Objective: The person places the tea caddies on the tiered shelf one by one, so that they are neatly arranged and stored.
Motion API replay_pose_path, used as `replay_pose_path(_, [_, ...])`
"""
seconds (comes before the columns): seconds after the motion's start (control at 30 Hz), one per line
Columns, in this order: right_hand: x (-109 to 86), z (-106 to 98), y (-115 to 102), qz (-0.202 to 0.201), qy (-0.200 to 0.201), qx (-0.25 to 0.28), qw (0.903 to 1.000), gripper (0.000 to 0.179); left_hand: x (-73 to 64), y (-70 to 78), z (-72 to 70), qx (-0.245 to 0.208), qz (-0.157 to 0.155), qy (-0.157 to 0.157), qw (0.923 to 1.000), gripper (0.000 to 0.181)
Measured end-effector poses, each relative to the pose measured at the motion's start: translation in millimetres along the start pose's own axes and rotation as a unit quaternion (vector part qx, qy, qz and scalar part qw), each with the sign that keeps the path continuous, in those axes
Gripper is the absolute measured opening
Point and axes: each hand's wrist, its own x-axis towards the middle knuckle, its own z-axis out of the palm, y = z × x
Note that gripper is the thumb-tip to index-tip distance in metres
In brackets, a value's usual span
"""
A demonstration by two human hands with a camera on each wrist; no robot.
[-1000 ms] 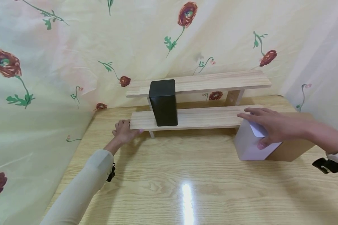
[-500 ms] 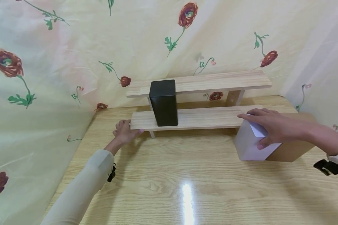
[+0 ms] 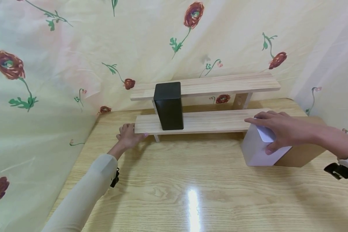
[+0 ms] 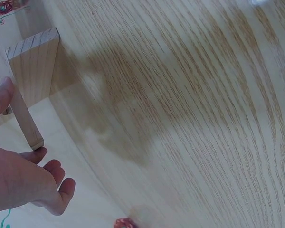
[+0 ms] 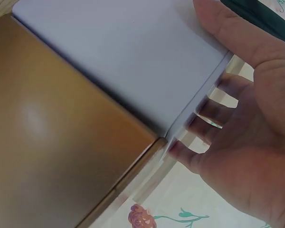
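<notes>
A two-tier wooden shelf point(image 3: 211, 121) stands on the table, its left end held by my left hand point(image 3: 128, 137). The thumb lies on the front edge, and in the left wrist view the index finger touches the board's end point(image 4: 27, 121). On the lower tier, towards the left, a black box point(image 3: 170, 108) stands upright. My right hand point(image 3: 284, 129) grips a white box point(image 3: 259, 151) from above at the shelf's right end. Its thumb presses the near face; in the right wrist view, other fingers point(image 5: 216, 111) reach along the opposite edge. A brown box point(image 3: 303, 156) stands against the white one.
The wood-grain table point(image 3: 162, 180) spreads in front of the shelf, with a bright light reflection on it. Floral cloth point(image 3: 150, 42) hangs behind and at both sides. The upper tier point(image 3: 226, 83) sits behind and above the lower one.
</notes>
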Motion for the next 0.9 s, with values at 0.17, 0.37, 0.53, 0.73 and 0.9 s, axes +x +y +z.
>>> replay_pose_path(0.17, [3.6,-4,-4,0.001,-0.013,0.006,0.9999,0.101,-0.1,0.6,-0.5,0.001,-0.001,0.0,1.0,0.085])
replay_pose_path(0.37, [12.2,-17,-15,0.008,-0.044,0.013,0.9989,0.101,-1.0,1.9,-0.8,0.001,-0.003,-0.001,1.0,0.085])
replay_pose_path(0.53, [20.0,-27,-24,0.001,-0.055,0.007,0.9985,0.103,-1.0,1.4,-1.2,0.003,-0.001,0.002,1.0,0.084])
replay_pose_path(0.73, [30.1,-37,-32,-0.018,-0.056,-0.002,0.9983,0.103,0.3,1.4,-1.0,0.006,0.0,-0.001,1.0,0.083])
replay_pose_path(0.9, [40.8,-49,-41,-0.027,-0.064,-0.012,0.9975,0.103,-0.1,2.5,-1.6,0.008,-0.002,-0.001,1.0,0.08])
